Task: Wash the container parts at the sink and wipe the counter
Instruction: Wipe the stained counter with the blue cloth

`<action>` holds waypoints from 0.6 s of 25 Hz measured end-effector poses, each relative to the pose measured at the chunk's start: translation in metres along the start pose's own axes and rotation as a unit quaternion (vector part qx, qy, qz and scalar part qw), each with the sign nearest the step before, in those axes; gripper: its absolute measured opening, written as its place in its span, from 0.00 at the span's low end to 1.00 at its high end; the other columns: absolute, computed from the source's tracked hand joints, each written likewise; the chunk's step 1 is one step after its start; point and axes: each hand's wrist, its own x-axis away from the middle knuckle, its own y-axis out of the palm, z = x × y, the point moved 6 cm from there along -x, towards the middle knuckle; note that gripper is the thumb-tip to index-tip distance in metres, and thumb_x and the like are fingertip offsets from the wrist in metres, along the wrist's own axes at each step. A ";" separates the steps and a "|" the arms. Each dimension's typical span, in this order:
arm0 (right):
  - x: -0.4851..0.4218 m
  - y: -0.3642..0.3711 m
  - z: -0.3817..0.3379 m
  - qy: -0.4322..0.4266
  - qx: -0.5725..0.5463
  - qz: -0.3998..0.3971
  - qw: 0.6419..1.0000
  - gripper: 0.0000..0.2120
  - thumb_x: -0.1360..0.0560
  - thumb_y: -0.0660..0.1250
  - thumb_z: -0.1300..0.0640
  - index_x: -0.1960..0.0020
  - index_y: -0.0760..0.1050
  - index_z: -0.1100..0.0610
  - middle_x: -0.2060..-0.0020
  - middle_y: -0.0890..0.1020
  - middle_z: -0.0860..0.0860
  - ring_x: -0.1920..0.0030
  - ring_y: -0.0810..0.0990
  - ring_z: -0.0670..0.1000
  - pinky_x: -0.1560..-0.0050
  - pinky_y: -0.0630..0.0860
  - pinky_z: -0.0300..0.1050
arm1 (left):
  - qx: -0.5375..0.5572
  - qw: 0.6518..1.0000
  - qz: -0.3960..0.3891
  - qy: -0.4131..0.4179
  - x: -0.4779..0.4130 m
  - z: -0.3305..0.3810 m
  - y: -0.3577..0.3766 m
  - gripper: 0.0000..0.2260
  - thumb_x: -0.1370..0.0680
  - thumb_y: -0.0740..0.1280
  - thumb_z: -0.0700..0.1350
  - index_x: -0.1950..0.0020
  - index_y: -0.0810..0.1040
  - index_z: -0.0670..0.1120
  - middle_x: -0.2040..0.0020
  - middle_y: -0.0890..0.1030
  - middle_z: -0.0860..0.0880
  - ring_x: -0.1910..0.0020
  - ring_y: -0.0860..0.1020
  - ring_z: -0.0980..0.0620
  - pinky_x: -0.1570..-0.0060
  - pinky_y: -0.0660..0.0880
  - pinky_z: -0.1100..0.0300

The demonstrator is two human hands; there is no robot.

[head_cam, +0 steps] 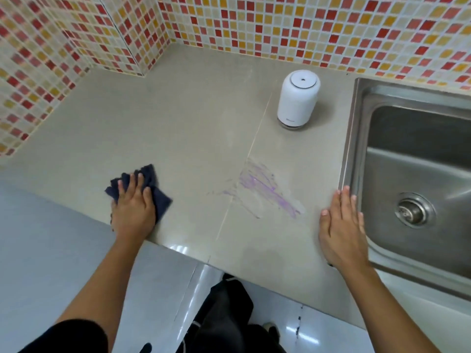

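Note:
My left hand presses flat on a dark blue cloth near the front left edge of the grey counter. A purple smear with whitish streaks marks the counter to the right of the cloth, apart from it. My right hand lies flat and empty on the counter, fingers together, right beside the rim of the steel sink. A white cylindrical container with a round lid stands upright on the counter behind the smear, left of the sink.
Mosaic-tiled walls close off the counter at the back and the left. The sink basin has a drain at its near end. Below the counter's front edge are the glossy floor tiles and my dark-clothed legs.

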 end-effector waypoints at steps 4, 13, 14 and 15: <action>-0.005 -0.003 0.000 0.003 0.013 0.015 1.000 0.26 0.19 0.42 0.50 0.24 0.44 0.57 0.24 0.42 0.49 0.25 0.41 0.50 0.27 0.41 0.52 | 0.032 0.999 0.021 -0.016 0.023 0.086 0.017 0.23 0.17 0.46 0.49 0.23 0.55 0.44 0.22 0.55 0.46 0.23 0.51 0.43 0.29 0.54 0.43; -0.004 -0.002 0.001 0.002 0.014 0.019 1.000 0.30 0.24 0.36 0.46 0.24 0.42 0.55 0.25 0.41 0.47 0.25 0.40 0.49 0.28 0.38 0.50 | 0.065 0.993 -0.011 -0.096 0.058 0.127 0.028 0.23 0.17 0.47 0.47 0.24 0.54 0.41 0.22 0.55 0.43 0.23 0.50 0.42 0.28 0.52 0.44; -0.005 -0.003 0.001 0.001 0.011 0.019 1.000 0.30 0.24 0.36 0.46 0.24 0.42 0.55 0.25 0.41 0.47 0.25 0.40 0.48 0.28 0.38 0.49 | 0.075 0.995 -0.018 -0.071 0.054 0.159 0.034 0.23 0.17 0.45 0.47 0.24 0.54 0.40 0.23 0.55 0.43 0.24 0.50 0.42 0.28 0.52 0.44; -0.004 -0.003 0.000 0.000 0.007 0.015 1.000 0.30 0.24 0.36 0.46 0.25 0.42 0.55 0.25 0.41 0.47 0.25 0.39 0.48 0.28 0.37 0.49 | 0.079 0.996 -0.028 -0.023 0.063 0.189 0.042 0.24 0.18 0.43 0.49 0.24 0.54 0.40 0.23 0.56 0.43 0.24 0.51 0.42 0.28 0.52 0.45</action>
